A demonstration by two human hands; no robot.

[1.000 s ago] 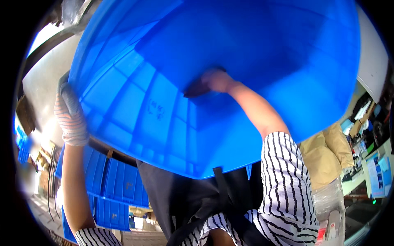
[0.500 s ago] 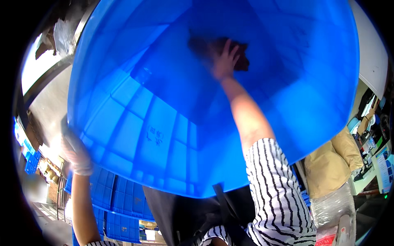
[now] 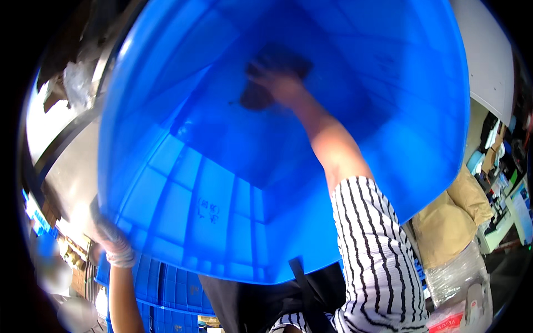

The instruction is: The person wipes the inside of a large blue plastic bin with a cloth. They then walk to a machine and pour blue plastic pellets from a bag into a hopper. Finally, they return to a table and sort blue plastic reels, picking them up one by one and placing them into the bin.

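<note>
A large blue plastic bin [image 3: 222, 205] is tipped with its mouth toward me. Deep inside it, my right hand [image 3: 280, 86] presses a dark brown cloth [image 3: 258, 97] against the bottom; motion smears the fingers. My left hand [image 3: 114, 244], in a pale glove with a greyish finger part, holds the bin's left rim from outside. Some of its fingers are hidden or blurred against the rim.
Blue crates [image 3: 172, 286] stand below the bin at the left. Brown paper sacks [image 3: 444, 227] and a clear plastic-wrapped pack [image 3: 458, 277] lie at the right, near a cluttered desk [image 3: 505, 216]. A pale panel [image 3: 488, 61] rises at the upper right.
My right hand has moved left across the bin's bottom, carrying the dark cloth with it. The bin's near rim and my left hand sit slightly lower in view.
</note>
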